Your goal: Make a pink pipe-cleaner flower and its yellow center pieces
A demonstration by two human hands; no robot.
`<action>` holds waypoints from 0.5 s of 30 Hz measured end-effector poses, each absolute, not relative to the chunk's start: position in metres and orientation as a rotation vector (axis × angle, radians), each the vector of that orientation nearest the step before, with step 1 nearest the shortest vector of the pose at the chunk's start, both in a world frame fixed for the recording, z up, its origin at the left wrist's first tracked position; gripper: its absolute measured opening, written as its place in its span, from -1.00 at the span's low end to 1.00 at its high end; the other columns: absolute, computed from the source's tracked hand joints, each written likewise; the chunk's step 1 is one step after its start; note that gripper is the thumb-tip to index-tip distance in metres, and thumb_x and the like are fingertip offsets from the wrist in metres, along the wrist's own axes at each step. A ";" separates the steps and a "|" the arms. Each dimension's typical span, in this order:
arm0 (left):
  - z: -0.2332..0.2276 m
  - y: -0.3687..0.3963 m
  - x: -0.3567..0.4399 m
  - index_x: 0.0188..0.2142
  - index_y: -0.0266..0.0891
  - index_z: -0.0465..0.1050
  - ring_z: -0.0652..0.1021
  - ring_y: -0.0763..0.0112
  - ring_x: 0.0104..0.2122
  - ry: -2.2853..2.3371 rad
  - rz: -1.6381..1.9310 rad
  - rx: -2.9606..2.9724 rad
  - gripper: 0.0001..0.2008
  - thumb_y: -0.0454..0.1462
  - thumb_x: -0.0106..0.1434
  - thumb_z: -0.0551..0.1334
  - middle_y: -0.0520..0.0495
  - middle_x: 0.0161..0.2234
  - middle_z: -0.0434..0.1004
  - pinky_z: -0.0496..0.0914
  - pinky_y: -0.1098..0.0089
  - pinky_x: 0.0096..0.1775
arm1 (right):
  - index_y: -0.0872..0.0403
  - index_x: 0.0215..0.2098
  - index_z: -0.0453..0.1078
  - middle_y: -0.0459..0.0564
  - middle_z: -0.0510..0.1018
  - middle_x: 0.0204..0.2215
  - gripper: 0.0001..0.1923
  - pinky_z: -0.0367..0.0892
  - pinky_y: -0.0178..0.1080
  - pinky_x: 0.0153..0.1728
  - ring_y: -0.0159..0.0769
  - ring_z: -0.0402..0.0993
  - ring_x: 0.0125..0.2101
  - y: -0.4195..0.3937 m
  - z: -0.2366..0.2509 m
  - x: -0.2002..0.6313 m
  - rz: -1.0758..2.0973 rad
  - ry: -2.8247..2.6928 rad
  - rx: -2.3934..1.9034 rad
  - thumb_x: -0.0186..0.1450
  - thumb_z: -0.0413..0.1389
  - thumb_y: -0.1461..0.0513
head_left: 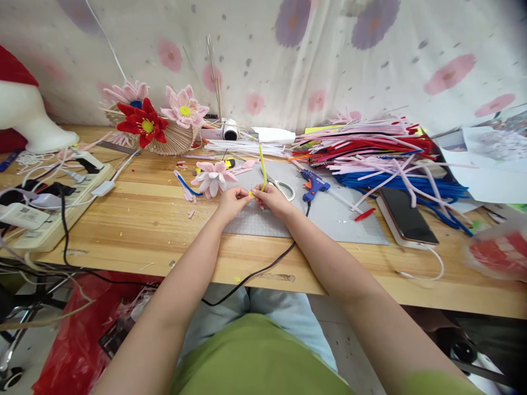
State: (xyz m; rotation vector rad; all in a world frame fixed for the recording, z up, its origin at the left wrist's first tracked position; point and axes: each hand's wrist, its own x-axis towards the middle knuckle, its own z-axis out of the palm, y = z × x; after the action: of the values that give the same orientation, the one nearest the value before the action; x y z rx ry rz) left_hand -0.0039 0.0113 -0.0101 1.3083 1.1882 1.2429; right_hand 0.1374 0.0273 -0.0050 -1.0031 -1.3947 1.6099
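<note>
My left hand (233, 201) and my right hand (272, 198) meet over the grey cutting mat (329, 216). Both pinch the lower end of a yellow pipe cleaner (262, 167), whose free end stands up and curves away from me. A pink pipe-cleaner flower (213, 177) lies just left of my left hand. Scissors (281, 187) lie right behind my right hand. A blue glue gun (312, 184) rests on the mat further right, its black cord running off the table's front edge.
A heap of pink, red and blue pipe cleaners (370, 153) fills the back right, with a phone (405, 216) beside it. A fan with red and pink flowers (154, 123) stands at the back left. A power strip (53, 211) with cables sits far left.
</note>
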 end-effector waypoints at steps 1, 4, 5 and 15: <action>-0.011 0.012 -0.005 -0.64 -0.28 0.40 0.36 0.53 -0.58 1.178 1.242 1.339 -0.84 -0.31 -0.21 0.38 0.05 -0.63 0.41 0.21 0.46 -0.45 | 0.09 -0.58 0.19 -0.24 0.21 -0.74 -0.59 0.06 -0.44 -0.74 -0.58 0.09 -0.72 0.027 -0.005 0.138 1.632 -1.383 -1.002 -0.07 0.25 -0.01; -0.012 0.013 -0.007 -0.66 -0.28 0.39 0.35 0.52 -0.55 1.137 1.253 1.399 -0.86 -0.35 -0.20 0.36 0.04 -0.62 0.39 0.21 0.45 -0.43 | 0.10 -0.58 0.18 -0.25 0.20 -0.75 -0.59 0.07 -0.44 -0.74 -0.59 0.09 -0.73 0.027 -0.007 0.139 1.686 -1.361 -0.992 -0.08 0.27 0.02; -0.011 0.013 -0.008 -0.67 -0.28 0.39 0.35 0.52 -0.54 1.114 1.263 1.420 -0.86 -0.36 -0.19 0.36 0.04 -0.61 0.38 0.21 0.45 -0.41 | 0.10 -0.58 0.19 -0.25 0.20 -0.75 -0.59 0.07 -0.45 -0.74 -0.59 0.09 -0.73 0.027 -0.007 0.139 1.698 -1.358 -0.984 -0.09 0.27 0.03; -0.013 0.010 -0.001 -0.51 -0.32 0.43 0.42 0.51 -0.54 1.173 1.272 1.270 -0.77 -0.22 -0.15 0.36 0.01 -0.55 0.47 0.32 0.43 -0.40 | 0.11 -0.55 0.22 -0.24 0.27 -0.73 -0.64 0.24 -0.43 -0.65 -0.58 0.17 -0.70 0.028 -0.011 0.133 1.658 -1.203 -0.890 -0.04 0.26 0.07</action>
State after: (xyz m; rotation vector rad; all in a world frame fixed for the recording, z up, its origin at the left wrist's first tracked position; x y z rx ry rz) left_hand -0.0008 0.0103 -0.0132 1.2700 1.1730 1.2722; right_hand 0.1329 0.0282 -0.0110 -0.8896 -1.2032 1.6584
